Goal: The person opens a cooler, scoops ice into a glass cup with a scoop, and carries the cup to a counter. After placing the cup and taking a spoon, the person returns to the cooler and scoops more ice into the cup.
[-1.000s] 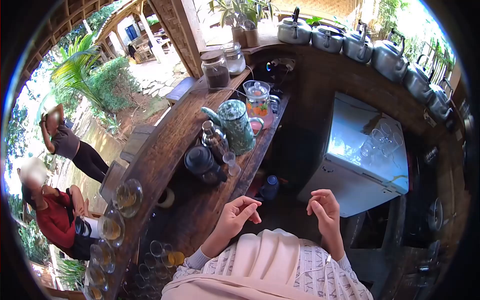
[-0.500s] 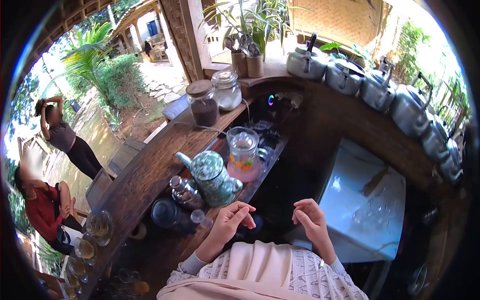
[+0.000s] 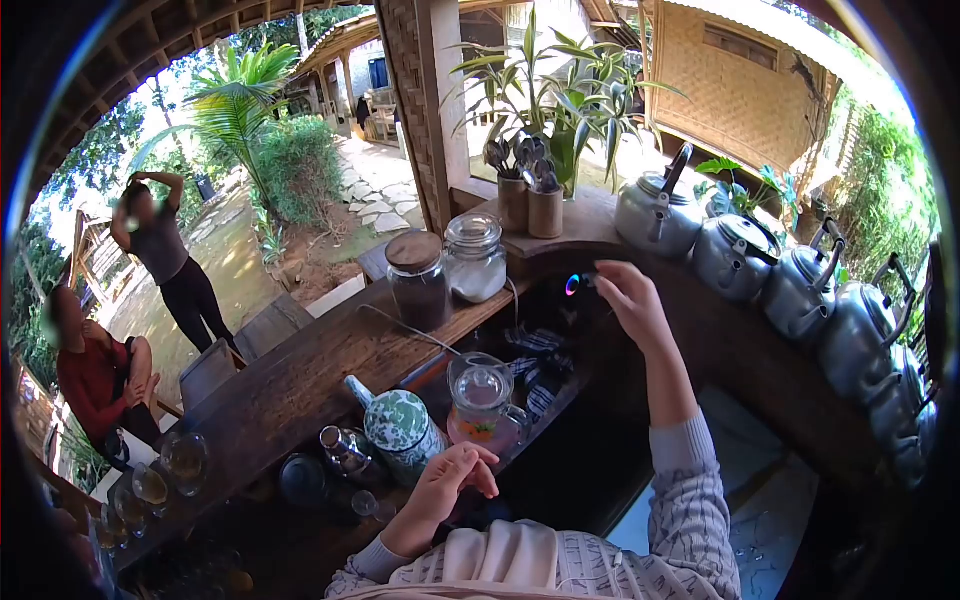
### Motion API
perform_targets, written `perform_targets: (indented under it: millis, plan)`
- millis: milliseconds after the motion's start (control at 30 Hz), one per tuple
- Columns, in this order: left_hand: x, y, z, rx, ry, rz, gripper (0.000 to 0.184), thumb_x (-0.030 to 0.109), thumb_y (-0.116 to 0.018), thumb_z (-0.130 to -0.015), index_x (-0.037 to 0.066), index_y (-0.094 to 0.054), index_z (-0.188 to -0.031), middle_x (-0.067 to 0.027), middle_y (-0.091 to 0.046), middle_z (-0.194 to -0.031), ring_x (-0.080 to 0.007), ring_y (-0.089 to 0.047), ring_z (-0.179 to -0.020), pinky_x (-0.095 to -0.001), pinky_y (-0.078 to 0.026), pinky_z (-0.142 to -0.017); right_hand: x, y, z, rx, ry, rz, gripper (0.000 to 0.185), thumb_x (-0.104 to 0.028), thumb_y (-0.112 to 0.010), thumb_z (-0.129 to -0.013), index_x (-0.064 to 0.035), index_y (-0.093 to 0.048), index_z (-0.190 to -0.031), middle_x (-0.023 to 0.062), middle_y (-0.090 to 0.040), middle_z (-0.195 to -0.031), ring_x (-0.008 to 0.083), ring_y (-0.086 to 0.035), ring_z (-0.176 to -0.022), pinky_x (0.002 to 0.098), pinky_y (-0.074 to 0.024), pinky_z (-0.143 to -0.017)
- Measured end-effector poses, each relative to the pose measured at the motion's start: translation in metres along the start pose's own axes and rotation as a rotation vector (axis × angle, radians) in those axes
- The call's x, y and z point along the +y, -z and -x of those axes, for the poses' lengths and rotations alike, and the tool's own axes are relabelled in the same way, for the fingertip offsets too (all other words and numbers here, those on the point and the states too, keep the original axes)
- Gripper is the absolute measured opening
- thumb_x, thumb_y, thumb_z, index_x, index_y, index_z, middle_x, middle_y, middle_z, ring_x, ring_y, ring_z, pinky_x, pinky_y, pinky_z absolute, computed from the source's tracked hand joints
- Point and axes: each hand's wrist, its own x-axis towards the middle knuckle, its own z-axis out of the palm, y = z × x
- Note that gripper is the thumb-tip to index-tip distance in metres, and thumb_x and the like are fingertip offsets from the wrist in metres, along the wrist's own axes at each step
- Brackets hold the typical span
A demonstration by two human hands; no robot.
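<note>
My right hand (image 3: 637, 308) reaches forward over the dark inner shelf, its fingers stretched towards a small ring of coloured light (image 3: 573, 285). Whether the fingertips touch anything there cannot be made out. My left hand (image 3: 452, 487) hovers in front of my body, fingers loosely bent and apart, holding nothing. Just beyond it stands a green-and-white speckled enamel teapot (image 3: 397, 425). Beside the pot is a glass pitcher (image 3: 481, 400) with a pinkish lower part. A shiny metal shaker (image 3: 347, 450) stands to the pot's left.
Two lidded jars, one dark-filled (image 3: 420, 290) and one white-filled (image 3: 474, 262), stand on the wooden counter (image 3: 320, 370). Metal kettles (image 3: 735, 258) line the right ledge. Bamboo cups (image 3: 545, 212) hold spoons. Glasses (image 3: 185, 462) sit at left; two people are beyond the counter.
My right hand has moved forward and up from in front of my body to the dark shelf. The left hand stays low near the teapot. The view has tilted upward.
</note>
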Motion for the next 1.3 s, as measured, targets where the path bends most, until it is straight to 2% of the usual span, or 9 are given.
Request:
perform_targets:
  millis: [100,200,267,400,633,767,1033,1133,1300]
  plan:
    - [0.003,0.004,-0.005,0.007,0.030,-0.007,0.034,0.027,-0.035,-0.098,-0.001,-0.053,-0.103,-0.0093,-0.060,-0.075,-0.0148,-0.060,-0.069,-0.0255,-0.049,-0.065,-0.013,-0.033,-0.072,0.044,0.161,0.223,0.029,-0.017,-0.066,-0.078,0.0027,-0.061,-0.098,0.0165,-0.059,-0.093,0.0255,-0.061,-0.085,0.0321,-0.0480,-0.075]
    - [0.010,0.003,-0.008,0.009,0.072,-0.017,0.033,0.026,-0.036,-0.097,-0.002,-0.053,-0.104,-0.0098,-0.060,-0.075,-0.0159,-0.060,-0.070,-0.0255,-0.048,-0.068,0.009,-0.067,-0.133,0.114,0.126,0.420,0.038,-0.025,-0.066,-0.077,0.0004,-0.057,-0.103,0.0158,-0.057,-0.098,0.0292,-0.059,-0.092,0.0366,-0.0478,-0.078]
    - [0.009,0.008,-0.005,0.005,0.111,-0.075,0.035,0.027,-0.034,-0.098,-0.002,-0.052,-0.107,-0.0109,-0.061,-0.076,-0.0169,-0.060,-0.072,-0.0261,-0.047,-0.071,0.023,-0.086,-0.153,0.247,-0.012,0.660,0.046,-0.033,-0.064,-0.077,-0.0038,-0.051,-0.109,0.0140,-0.053,-0.106,0.0307,-0.057,-0.099,0.0449,-0.0451,-0.082]
    - [0.017,0.008,0.003,0.089,0.143,-0.069,0.045,0.036,-0.027,-0.097,-0.001,-0.050,-0.108,-0.0154,-0.061,-0.075,-0.0202,-0.060,-0.070,-0.0297,-0.046,-0.071,0.029,-0.104,-0.174,0.342,-0.230,0.670,0.048,-0.039,-0.062,-0.078,-0.0069,-0.047,-0.110,0.0119,-0.050,-0.115,0.0309,-0.054,-0.105,0.0547,-0.0391,-0.086]
    - [0.017,0.025,0.006,0.070,0.155,0.021,0.059,0.051,-0.021,-0.094,0.002,-0.044,-0.116,-0.0173,-0.061,-0.075,-0.0242,-0.059,-0.072,-0.0330,-0.044,-0.074,0.048,-0.106,-0.193,0.392,-0.323,0.623,0.044,-0.036,-0.063,-0.075,-0.0041,-0.055,-0.105,0.0135,-0.056,-0.111,0.0293,-0.054,-0.105,0.0482,-0.0417,-0.086]
    - [0.021,0.026,0.004,0.074,0.188,0.023,0.060,0.053,-0.022,-0.093,0.002,-0.045,-0.115,-0.0178,-0.060,-0.075,-0.0246,-0.059,-0.073,-0.0338,-0.043,-0.075,0.057,-0.107,-0.195,0.474,-0.214,0.632,0.036,-0.030,-0.063,-0.074,-0.0016,-0.060,-0.096,0.0149,-0.061,-0.100,0.0307,-0.057,-0.098,0.0420,-0.0451,-0.083]
    - [0.015,0.032,0.004,0.032,0.188,0.032,0.057,0.051,-0.024,-0.094,0.002,-0.046,-0.114,-0.0170,-0.060,-0.074,-0.0235,-0.059,-0.072,-0.0333,-0.044,-0.074,0.024,-0.090,-0.190,0.534,0.050,0.515,0.035,-0.025,-0.062,-0.075,-0.0060,-0.059,-0.105,0.0130,-0.058,-0.101,0.0311,-0.058,-0.092,0.0387,-0.0478,-0.079]
    - [0.017,0.026,0.006,0.023,0.187,0.041,0.056,0.049,-0.025,-0.094,0.002,-0.046,-0.113,-0.0162,-0.060,-0.073,-0.0223,-0.058,-0.071,-0.0315,-0.044,-0.072,-0.005,-0.078,-0.181,0.457,0.500,0.397,0.036,-0.017,-0.065,-0.077,-0.0044,-0.056,-0.109,0.0133,-0.056,-0.100,0.0310,-0.058,-0.088,0.0368,-0.0484,-0.075]
    - [0.013,0.023,0.009,-0.069,0.088,0.127,0.049,0.039,-0.024,-0.097,-0.001,-0.046,-0.114,-0.0136,-0.059,-0.075,-0.0183,-0.058,-0.070,-0.0290,-0.046,-0.070,-0.069,-0.065,-0.125,0.235,0.672,0.334,0.036,-0.014,-0.063,-0.079,-0.0024,-0.054,-0.112,0.0140,-0.055,-0.098,0.0282,-0.059,-0.086,0.0368,-0.0480,-0.075]
